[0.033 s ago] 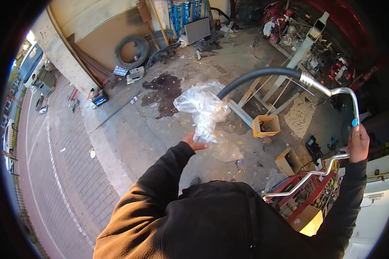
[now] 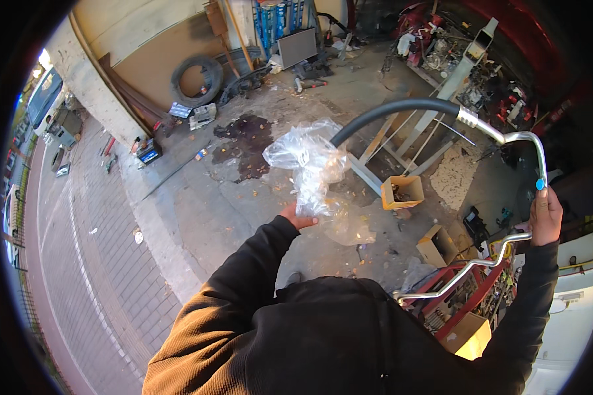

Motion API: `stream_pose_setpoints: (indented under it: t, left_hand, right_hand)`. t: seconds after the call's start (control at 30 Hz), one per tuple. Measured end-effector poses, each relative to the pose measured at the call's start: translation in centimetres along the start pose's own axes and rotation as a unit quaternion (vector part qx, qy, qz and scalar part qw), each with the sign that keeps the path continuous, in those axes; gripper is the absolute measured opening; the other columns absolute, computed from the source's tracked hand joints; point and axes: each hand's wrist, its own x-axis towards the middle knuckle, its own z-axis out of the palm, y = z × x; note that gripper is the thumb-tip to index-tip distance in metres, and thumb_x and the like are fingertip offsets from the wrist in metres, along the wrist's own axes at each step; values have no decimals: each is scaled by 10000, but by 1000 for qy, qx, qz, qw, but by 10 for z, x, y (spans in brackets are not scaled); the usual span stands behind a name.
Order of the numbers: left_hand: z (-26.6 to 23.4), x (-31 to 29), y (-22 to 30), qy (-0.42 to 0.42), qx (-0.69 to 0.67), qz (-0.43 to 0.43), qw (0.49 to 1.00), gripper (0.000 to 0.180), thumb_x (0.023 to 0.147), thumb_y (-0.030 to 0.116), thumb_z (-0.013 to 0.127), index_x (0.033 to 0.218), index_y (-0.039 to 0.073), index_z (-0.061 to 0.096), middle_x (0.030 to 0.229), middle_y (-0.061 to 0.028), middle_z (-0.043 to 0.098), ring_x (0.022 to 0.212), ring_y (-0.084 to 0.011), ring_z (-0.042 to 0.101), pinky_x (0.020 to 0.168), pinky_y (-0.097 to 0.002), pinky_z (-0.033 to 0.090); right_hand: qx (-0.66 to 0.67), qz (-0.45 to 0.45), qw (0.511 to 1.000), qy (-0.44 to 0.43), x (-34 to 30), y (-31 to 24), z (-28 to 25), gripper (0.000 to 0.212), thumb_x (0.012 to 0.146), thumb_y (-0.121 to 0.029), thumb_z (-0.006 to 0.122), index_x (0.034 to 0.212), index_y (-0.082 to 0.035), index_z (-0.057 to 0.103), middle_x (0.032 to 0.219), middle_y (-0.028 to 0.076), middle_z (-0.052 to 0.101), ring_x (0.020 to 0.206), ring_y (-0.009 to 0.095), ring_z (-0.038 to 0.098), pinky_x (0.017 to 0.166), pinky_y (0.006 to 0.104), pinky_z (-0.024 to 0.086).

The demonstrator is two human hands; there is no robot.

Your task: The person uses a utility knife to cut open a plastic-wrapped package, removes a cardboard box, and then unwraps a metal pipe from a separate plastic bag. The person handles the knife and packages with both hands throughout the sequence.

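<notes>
A black rubber hose (image 2: 392, 110) arches in front of me, joined by a crimped metal collar to a bent silver pipe (image 2: 532, 139) on the right. My right hand (image 2: 545, 216) grips this pipe near a small blue cap (image 2: 541, 184). Below that hand, a wavy stretch of metal pipe (image 2: 484, 264) runs down and left toward my body. Crumpled clear plastic wrap (image 2: 308, 161) covers the hose's left end. My left hand (image 2: 300, 216) is closed on the lower part of the wrap, thumb pointing right; its other fingers are mostly hidden.
Beyond the wrap, a dark oily stain (image 2: 247, 141) marks the concrete. An open yellow box (image 2: 402, 192) stands by a metal frame (image 2: 435, 131). A red tool tray (image 2: 464, 299) and a cardboard box (image 2: 438, 245) are at lower right. A tyre (image 2: 196, 80) leans on the far wall.
Hardly anything differs. The background has shifted very slightly left; both hands keep their holds on the wrap and the pipe.
</notes>
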Motion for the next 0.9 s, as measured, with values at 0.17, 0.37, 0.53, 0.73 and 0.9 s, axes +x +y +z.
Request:
stream_pose_setpoints:
  t: [0.17, 0.37, 0.53, 0.73, 0.9]
  left_hand:
    - [43, -3, 60, 23, -431, -17, 902, 265, 979, 235, 850, 1136, 28, 795, 942, -23, 788, 867, -179, 769, 761, -378, 597]
    - [-105, -32, 31, 282, 446, -96, 844, 460, 925, 505, 789, 1176, 120, 774, 1091, -227, 824, 1075, -464, 789, 924, -579, 638]
    - [-194, -31, -1, 387, 297, -94, 868, 339, 946, 333, 742, 1111, 42, 797, 1039, -227, 830, 1027, -388, 813, 907, -478, 629]
    - [-97, -8, 51, 368, -146, 101, 913, 109, 1016, 98, 605, 1025, 19, 681, 851, -75, 700, 767, -165, 626, 709, -381, 528]
    - [-27, -50, 64, 284, 239, 203, 906, 365, 1002, 353, 829, 1057, 47, 637, 884, -275, 721, 871, -513, 727, 751, -545, 569]
  right_hand:
    - [-73, -20, 992, 99, 3, 6, -12, 400, 1199, -434, 606, 998, -93, 663, 747, -105, 432, 661, 17, 387, 536, 241, 324]
    - [-239, -70, 965, 77, -7, 27, -16, 367, 1169, -367, 666, 994, -44, 679, 759, -45, 506, 725, 65, 482, 625, 289, 421]
    - [-175, -70, 982, 2, -19, 50, 41, 362, 1173, -322, 663, 958, -33, 639, 778, -59, 443, 771, 58, 384, 639, 307, 341]
    - [-107, -59, 992, -9, -15, 71, 85, 354, 1198, -324, 613, 970, -54, 627, 804, -89, 432, 778, 37, 359, 637, 282, 309]
    - [-171, 2, 981, 94, 53, 88, 62, 410, 1190, -390, 621, 970, -51, 694, 727, -99, 445, 692, 37, 369, 593, 288, 317]
